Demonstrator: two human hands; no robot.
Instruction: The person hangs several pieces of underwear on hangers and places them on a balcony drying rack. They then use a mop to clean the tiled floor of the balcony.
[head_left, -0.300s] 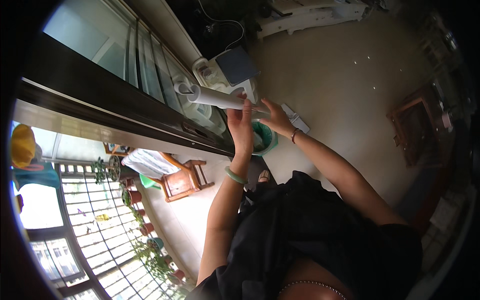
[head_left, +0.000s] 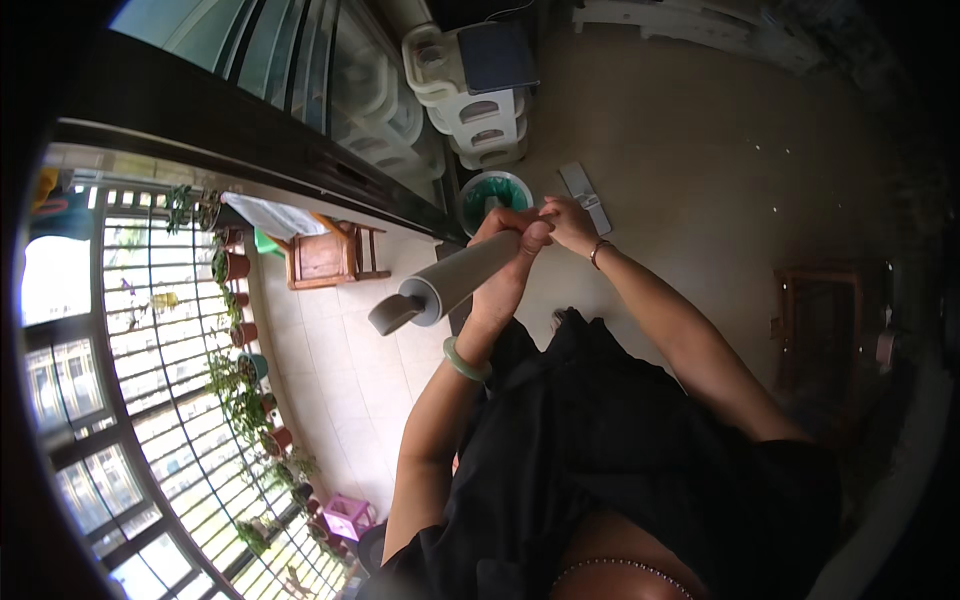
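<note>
1. At the far left of my view there is a large window [head_left: 165, 355] with bars, and bright light comes through it.
2. Beside the window, a row of potted plants [head_left: 236, 266] goes along the floor; at its lower end I see a purple stool [head_left: 348, 516].
3. A wooden chair [head_left: 325, 260] with a pale cloth over its back stands on the light tiles.
4. Above the chair, the dark door frame [head_left: 300, 165] crosses the view in a slant.
5. The pale roll [head_left: 468, 273] is in the air, in front of my body. Its near end points to the lower left, and a curled flap comes out there.
6. My left hand [head_left: 508, 285] has its grip closed around the other end of the roll. A pale green bangle [head_left: 467, 360] is on this wrist.
7. Behind the hands are white stacked stools [head_left: 487, 122] and, nearer, a bin [head_left: 527, 187] with a green bag.
8. My right hand [head_left: 572, 226] is just beside the left one, with fingers bent; I cannot tell if its grip holds something.
9. On the floor near this hand lies a flat light object [head_left: 578, 183].
10. At the far right, in shadow, is a brown wooden frame [head_left: 788, 330].
</note>
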